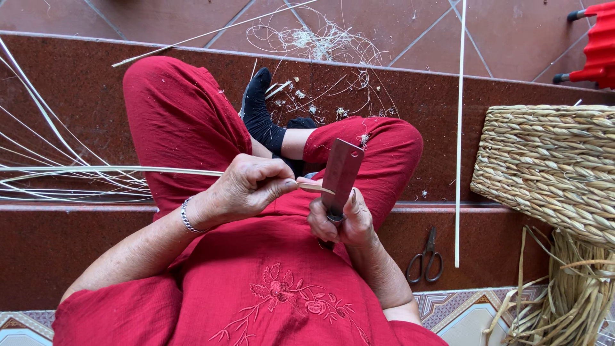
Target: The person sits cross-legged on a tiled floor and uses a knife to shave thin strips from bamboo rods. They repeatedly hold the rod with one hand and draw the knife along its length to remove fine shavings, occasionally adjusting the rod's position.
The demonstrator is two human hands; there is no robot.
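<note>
**Blade against a pale strip, both hands closed at the lap**

The person sits cross-legged in red clothes, seen from above. The left hand (pixel 246 189) is curled shut at the centre of the frame, thumb and forefinger pinching a long pale cane strip (pixel 115 170) that runs out flat to the left edge. Its wrist bends inward and wears a silver bracelet (pixel 187 218).

The right hand (pixel 343 221) sits just to the right and slightly lower, fingers wrapped round the handle of a broad flat knife (pixel 341 173) whose blade points up and away — tilted a little to the right. The strip's end meets the blade near its lower part; it seems to touch the edge, though the thumb hides the exact spot.

At lower right lie scissors (pixel 426 259) on the dark red step, beside a long thin stick (pixel 459 128) standing vertical in the picture. A woven basket (pixel 551 166) fills the right side, and loose shavings (pixel 320 45) scatter at the top centre.
</note>
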